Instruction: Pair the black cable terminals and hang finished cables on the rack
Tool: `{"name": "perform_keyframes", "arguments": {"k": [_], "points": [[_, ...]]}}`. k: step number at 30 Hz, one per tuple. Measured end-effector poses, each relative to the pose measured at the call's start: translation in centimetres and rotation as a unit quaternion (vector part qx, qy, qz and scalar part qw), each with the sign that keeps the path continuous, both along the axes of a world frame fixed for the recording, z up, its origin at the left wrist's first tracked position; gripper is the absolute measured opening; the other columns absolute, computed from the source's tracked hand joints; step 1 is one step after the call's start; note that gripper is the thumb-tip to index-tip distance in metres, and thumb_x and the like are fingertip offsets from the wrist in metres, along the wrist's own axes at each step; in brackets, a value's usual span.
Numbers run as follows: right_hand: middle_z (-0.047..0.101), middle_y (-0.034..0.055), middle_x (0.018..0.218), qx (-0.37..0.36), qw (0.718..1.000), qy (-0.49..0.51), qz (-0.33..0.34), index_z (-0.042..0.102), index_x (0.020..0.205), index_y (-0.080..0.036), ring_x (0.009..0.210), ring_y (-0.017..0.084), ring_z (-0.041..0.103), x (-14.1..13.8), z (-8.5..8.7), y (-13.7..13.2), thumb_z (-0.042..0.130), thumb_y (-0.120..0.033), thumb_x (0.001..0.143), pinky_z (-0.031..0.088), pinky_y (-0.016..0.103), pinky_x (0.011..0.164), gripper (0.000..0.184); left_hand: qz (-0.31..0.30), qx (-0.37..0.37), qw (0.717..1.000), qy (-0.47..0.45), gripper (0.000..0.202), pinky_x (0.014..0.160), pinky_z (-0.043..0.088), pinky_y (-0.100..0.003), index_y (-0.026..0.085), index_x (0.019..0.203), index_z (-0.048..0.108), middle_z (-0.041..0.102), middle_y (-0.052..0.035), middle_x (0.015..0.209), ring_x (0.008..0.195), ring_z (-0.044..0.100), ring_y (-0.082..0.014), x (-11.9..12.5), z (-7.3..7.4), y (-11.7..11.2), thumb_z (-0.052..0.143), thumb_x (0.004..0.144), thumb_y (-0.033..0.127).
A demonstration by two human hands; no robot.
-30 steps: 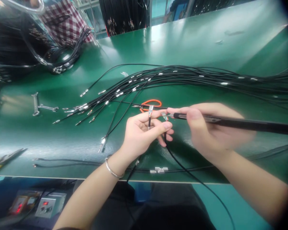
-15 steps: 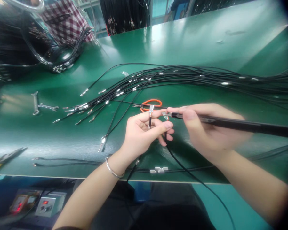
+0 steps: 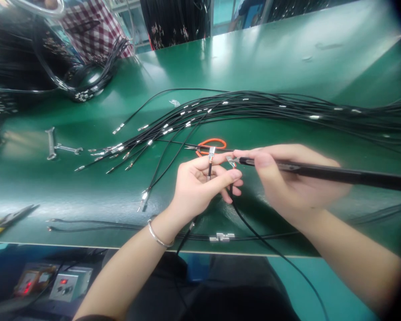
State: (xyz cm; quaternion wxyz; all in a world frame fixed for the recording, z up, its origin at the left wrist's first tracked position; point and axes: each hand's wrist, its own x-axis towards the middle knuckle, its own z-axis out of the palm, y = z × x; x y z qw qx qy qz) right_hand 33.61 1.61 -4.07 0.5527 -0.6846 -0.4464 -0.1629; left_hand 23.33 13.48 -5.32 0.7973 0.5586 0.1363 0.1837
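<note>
My left hand [image 3: 200,183] is pinched around a black wire [image 3: 209,170] whose crimped metal terminal [image 3: 211,154] sticks up above the fingertips. My right hand [image 3: 294,178] grips a long, slim black tool [image 3: 321,171] like a pen. Its metal tip touches or nearly touches a second small terminal [image 3: 231,162], and that terminal's black wire [image 3: 254,232] trails down toward the lower right. Fingers hide part of both wires. A thin bangle [image 3: 158,238] circles my left wrist.
A loose bundle of terminated black wires [image 3: 254,106] spreads across the green workbench [image 3: 270,58]. Orange-handled scissors [image 3: 211,145], two wrenches [image 3: 51,143], yellow-handled pliers [image 3: 6,221] and metal terminals [image 3: 222,237] lie nearby. A co-worker's checked sleeve [image 3: 90,31] shows at the back.
The view has drifted slightly, and the far end of the black tool sits a little lower. Both hands keep the same hold on the wire and the tool.
</note>
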Motion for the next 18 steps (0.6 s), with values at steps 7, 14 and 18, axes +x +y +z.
{"name": "perform_keyframes", "arguments": {"k": [7, 14, 18], "points": [[0.075, 0.0031, 0.087, -0.028, 0.996, -0.083, 0.020, 0.069, 0.086, -0.023, 0.080, 0.018, 0.072, 0.2, -0.2, -0.1, 0.059, -0.016, 0.090, 0.058, 0.028, 0.068, 0.013, 0.020, 0.009, 1.000, -0.012, 0.038, 0.042, 0.056, -0.021, 0.008, 0.102, 0.070, 0.069, -0.0026, 0.064, 0.053, 0.068, -0.0167, 0.3, -0.3, 0.0, 0.083, 0.072, 0.026], [0.073, 0.0023, 0.081, 0.018, 0.999, 0.006, 0.032, 0.068, 0.083, -0.023, 0.075, 0.018, 0.071, 0.3, -0.7, 0.5, 0.062, -0.015, 0.089, 0.057, 0.029, 0.065, 0.012, 0.031, 0.025, 0.999, 0.002, 0.036, 0.042, 0.055, -0.020, 0.008, 0.103, 0.071, 0.069, -0.0031, 0.064, 0.053, 0.067, -0.0153, 0.3, -0.5, 0.1, 0.083, 0.073, 0.024], [0.072, 0.0017, 0.078, 0.046, 0.996, 0.069, 0.023, 0.069, 0.081, -0.024, 0.073, 0.018, 0.070, 0.7, -1.1, 0.8, 0.063, -0.016, 0.090, 0.058, 0.030, 0.065, 0.014, 0.023, 0.021, 0.999, 0.007, 0.039, 0.043, 0.055, -0.020, 0.007, 0.106, 0.070, 0.069, -0.0036, 0.064, 0.055, 0.068, -0.0159, 0.4, -0.5, 0.1, 0.082, 0.074, 0.024]]}}
